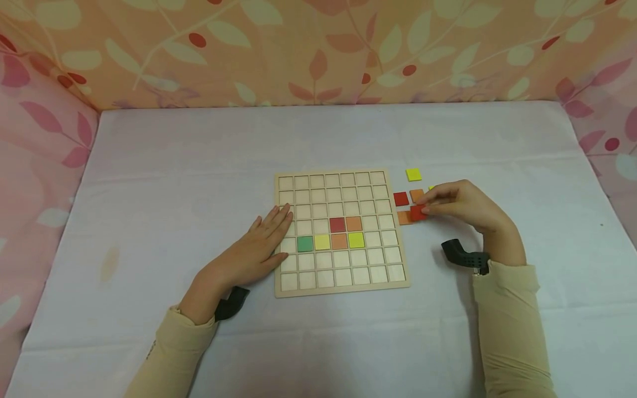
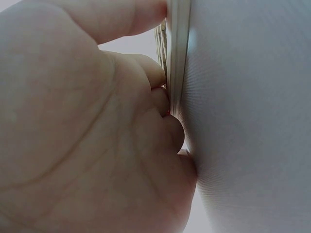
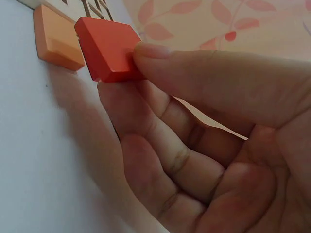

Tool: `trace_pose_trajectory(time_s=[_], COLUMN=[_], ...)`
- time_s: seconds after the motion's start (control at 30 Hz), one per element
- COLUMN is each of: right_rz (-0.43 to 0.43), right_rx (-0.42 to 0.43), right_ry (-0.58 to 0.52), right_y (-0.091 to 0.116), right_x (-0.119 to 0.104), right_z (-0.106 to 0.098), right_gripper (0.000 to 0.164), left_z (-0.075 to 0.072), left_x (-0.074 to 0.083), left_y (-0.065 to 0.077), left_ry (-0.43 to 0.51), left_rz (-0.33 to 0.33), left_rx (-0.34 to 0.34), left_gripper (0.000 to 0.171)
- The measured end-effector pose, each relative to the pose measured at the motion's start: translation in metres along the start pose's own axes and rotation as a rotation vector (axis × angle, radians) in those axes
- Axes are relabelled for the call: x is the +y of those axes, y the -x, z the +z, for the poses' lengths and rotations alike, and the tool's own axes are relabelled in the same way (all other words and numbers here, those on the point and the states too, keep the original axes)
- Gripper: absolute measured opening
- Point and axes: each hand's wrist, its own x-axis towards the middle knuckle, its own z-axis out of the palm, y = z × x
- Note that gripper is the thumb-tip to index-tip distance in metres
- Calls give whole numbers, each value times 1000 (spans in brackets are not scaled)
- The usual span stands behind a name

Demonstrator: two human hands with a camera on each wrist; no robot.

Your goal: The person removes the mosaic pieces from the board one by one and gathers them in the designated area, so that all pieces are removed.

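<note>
A wooden grid board [image 1: 343, 293] lies flat on the white cloth, with several coloured square tiles in its middle cells, among them a green tile [image 1: 305, 244] and a dark red tile [image 1: 337, 224]. My left hand [image 1: 251, 251] rests on the board's left edge, fingers extended; the left wrist view shows its palm and the board's side [image 2: 180, 53]. Right of the board, my right hand [image 1: 470, 207] pinches a red tile [image 3: 109, 48] between thumb and fingers, raised off the cloth. An orange tile [image 3: 58, 39] lies just beyond it.
Near the board's right edge lie loose tiles: a yellow tile [image 1: 413, 174], a red tile [image 1: 400, 199] and an orange tile [image 1: 417, 195]. Another yellow tile is partly hidden by the right hand. Floral cloth [image 1: 318, 55] walls the table's back and sides.
</note>
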Motion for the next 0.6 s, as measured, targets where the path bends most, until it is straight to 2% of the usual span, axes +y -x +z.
trace_pose_trajectory(time_s=[0.6], right_rz=[48], right_rx=[37], right_ry=[46], right_y=[3], right_x=[6], right_z=[-7], right_gripper=[20], left_z=[-1], left_x=[1], left_y=[0], left_ry=[-6], left_rz=[-5], left_rx=[1], left_gripper=[73])
